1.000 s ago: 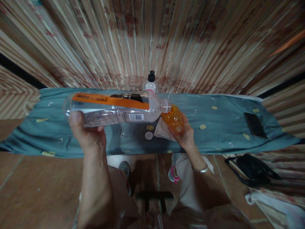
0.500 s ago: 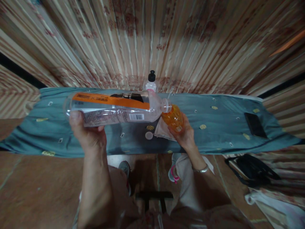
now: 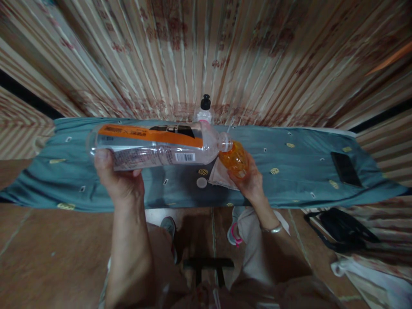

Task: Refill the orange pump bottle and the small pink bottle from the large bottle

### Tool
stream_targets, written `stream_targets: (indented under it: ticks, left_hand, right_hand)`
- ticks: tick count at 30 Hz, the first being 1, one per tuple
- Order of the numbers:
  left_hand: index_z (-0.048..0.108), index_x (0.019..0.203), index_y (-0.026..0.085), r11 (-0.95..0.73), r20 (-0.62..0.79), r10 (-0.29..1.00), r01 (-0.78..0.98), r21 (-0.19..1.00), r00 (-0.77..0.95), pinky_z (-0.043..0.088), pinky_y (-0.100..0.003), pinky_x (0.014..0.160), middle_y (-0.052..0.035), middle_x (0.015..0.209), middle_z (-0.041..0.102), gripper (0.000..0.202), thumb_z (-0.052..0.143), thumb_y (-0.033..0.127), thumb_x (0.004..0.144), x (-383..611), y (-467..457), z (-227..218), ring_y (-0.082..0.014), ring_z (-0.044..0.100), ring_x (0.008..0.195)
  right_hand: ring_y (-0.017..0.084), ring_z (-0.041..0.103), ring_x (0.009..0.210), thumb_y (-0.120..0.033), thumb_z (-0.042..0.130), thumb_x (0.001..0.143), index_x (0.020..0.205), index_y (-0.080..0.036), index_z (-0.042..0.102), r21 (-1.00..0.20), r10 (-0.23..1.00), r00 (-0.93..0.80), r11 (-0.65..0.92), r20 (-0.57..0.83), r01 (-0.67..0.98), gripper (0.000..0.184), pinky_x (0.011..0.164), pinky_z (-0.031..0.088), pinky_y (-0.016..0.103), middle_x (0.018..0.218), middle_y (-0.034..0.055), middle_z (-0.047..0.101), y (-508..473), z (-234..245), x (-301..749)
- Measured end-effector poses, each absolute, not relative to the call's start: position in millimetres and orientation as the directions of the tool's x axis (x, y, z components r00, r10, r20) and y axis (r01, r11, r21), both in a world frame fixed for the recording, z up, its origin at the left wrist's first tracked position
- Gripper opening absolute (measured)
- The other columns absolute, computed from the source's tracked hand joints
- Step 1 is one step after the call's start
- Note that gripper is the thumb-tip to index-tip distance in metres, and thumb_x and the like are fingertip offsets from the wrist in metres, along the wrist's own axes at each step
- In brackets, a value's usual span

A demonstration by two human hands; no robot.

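A large clear plastic bottle [image 3: 154, 148] with an orange and black label lies nearly level in the air. My left hand [image 3: 119, 176] is closed around its base end. Its uncapped neck points right and meets the rim of a small orange see-through cup [image 3: 235, 159], tilted toward it. My right hand [image 3: 252, 180] wraps round that cup from the right. Whether liquid runs between them I cannot tell. Below the bottle's neck, a folded pale cloth [image 3: 222, 175] lies on the table with a white round cap [image 3: 201, 183] beside it.
A clear bottle with a black top [image 3: 205, 103] stands at the table's back edge, partly hidden. A dark phone-like slab [image 3: 346, 169] lies at the right on the teal tablecloth [image 3: 299, 167]. Pleated curtains [image 3: 206, 51] hang behind. A black bag [image 3: 346, 227] is at lower right.
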State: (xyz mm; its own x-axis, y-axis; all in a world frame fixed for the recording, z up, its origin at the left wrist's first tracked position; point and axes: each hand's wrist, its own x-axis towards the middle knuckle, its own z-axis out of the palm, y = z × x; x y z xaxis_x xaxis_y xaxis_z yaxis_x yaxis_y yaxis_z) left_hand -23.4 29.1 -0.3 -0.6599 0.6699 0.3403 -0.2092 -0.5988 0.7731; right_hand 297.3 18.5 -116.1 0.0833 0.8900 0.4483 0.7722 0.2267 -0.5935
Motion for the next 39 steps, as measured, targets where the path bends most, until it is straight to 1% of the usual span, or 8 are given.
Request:
stream_targets:
  ticks: [4, 10, 16, 23, 28, 33, 36, 39]
  left_hand:
    - [0.079, 0.089, 0.019, -0.603, 0.35, 0.668, -0.202, 0.772, -0.657, 0.01, -0.014, 0.041, -0.0029, 0.08, 0.049, 0.056, 0.081, 0.066, 0.059, -24.3, 29.4, -1.0, -0.0112, 0.037, 0.065]
    - [0.075, 0.078, 0.021, -0.59, 0.337, 0.665, -0.193, 0.784, -0.666, 0.011, -0.014, 0.039, -0.0023, 0.081, 0.051, 0.047, 0.078, 0.065, 0.059, -24.0, 28.5, -1.0, -0.0109, 0.037, 0.064]
    - [0.072, 0.083, 0.02, -0.578, 0.334, 0.652, -0.162, 0.799, -0.681, 0.015, -0.016, 0.044, -0.0036, 0.085, 0.049, 0.052, 0.075, 0.066, 0.06, -24.4, 28.4, -1.6, -0.0128, 0.04, 0.07]
    - [0.076, 0.099, 0.021, -0.563, 0.31, 0.674, -0.195, 0.803, -0.67, 0.011, -0.017, 0.043, -0.0041, 0.085, 0.053, 0.059, 0.077, 0.065, 0.059, -23.1, 27.7, -0.4, -0.0124, 0.037, 0.067]
    - [0.077, 0.1, 0.021, -0.576, 0.325, 0.666, -0.186, 0.796, -0.671, 0.011, -0.017, 0.043, -0.0037, 0.085, 0.053, 0.062, 0.077, 0.067, 0.059, -22.3, 28.2, 1.0, -0.0119, 0.038, 0.065]
    - [0.078, 0.096, 0.021, -0.604, 0.341, 0.661, -0.204, 0.771, -0.668, 0.009, -0.016, 0.041, -0.0025, 0.083, 0.052, 0.058, 0.08, 0.066, 0.06, -23.9, 29.0, -1.1, -0.0113, 0.037, 0.064]
    - [0.078, 0.103, 0.02, -0.602, 0.352, 0.664, -0.192, 0.775, -0.66, 0.014, -0.015, 0.042, -0.0031, 0.087, 0.055, 0.063, 0.078, 0.067, 0.061, -27.1, 30.4, -4.7, -0.0115, 0.04, 0.066]
    - [0.078, 0.099, 0.02, -0.598, 0.365, 0.66, -0.166, 0.784, -0.657, 0.016, -0.013, 0.041, -0.0019, 0.085, 0.054, 0.062, 0.075, 0.07, 0.062, -29.4, 31.6, -7.1, -0.0104, 0.041, 0.065]
  right_hand:
    - [0.037, 0.071, 0.131, -0.043, 0.079, 0.08, 0.153, -0.017, 0.049, -0.58, 0.886, 0.07, 0.24, 0.459, 0.779, 0.084, 0.108, 0.061, 0.056, 0.145, 0.0205, 0.07, 18.8, -117.6, 299.1]
    - [0.037, 0.07, 0.132, -0.044, 0.079, 0.08, 0.156, -0.017, 0.046, -0.582, 0.884, 0.055, 0.257, 0.464, 0.772, 0.087, 0.109, 0.06, 0.056, 0.147, 0.021, 0.069, 18.8, -118.5, 300.2]
    - [0.036, 0.073, 0.126, -0.045, 0.081, 0.08, 0.154, -0.018, 0.049, -0.594, 0.894, 0.093, 0.21, 0.439, 0.776, 0.085, 0.105, 0.062, 0.054, 0.143, 0.0194, 0.072, 17.8, -116.8, 297.9]
    - [0.038, 0.071, 0.13, -0.047, 0.08, 0.078, 0.152, -0.016, 0.05, -0.61, 0.899, 0.098, 0.206, 0.426, 0.765, 0.086, 0.108, 0.061, 0.056, 0.145, 0.0211, 0.07, 18.8, -116.8, 298.0]
    - [0.037, 0.071, 0.129, -0.046, 0.078, 0.079, 0.153, -0.019, 0.049, -0.598, 0.895, 0.085, 0.22, 0.439, 0.771, 0.084, 0.107, 0.061, 0.057, 0.144, 0.0195, 0.071, 18.8, -116.6, 298.6]
    - [0.037, 0.071, 0.129, -0.043, 0.08, 0.079, 0.154, -0.018, 0.048, -0.601, 0.893, 0.081, 0.229, 0.443, 0.766, 0.085, 0.106, 0.062, 0.055, 0.145, 0.0198, 0.07, 18.3, -116.5, 298.0]
    - [0.037, 0.071, 0.13, -0.041, 0.081, 0.078, 0.154, -0.018, 0.048, -0.607, 0.896, 0.088, 0.22, 0.436, 0.764, 0.086, 0.107, 0.061, 0.054, 0.145, 0.02, 0.07, 17.9, -116.5, 297.6]
    - [0.036, 0.072, 0.128, -0.041, 0.081, 0.078, 0.154, -0.018, 0.048, -0.612, 0.896, 0.096, 0.215, 0.433, 0.761, 0.086, 0.106, 0.062, 0.053, 0.144, 0.0196, 0.071, 17.8, -116.4, 297.2]
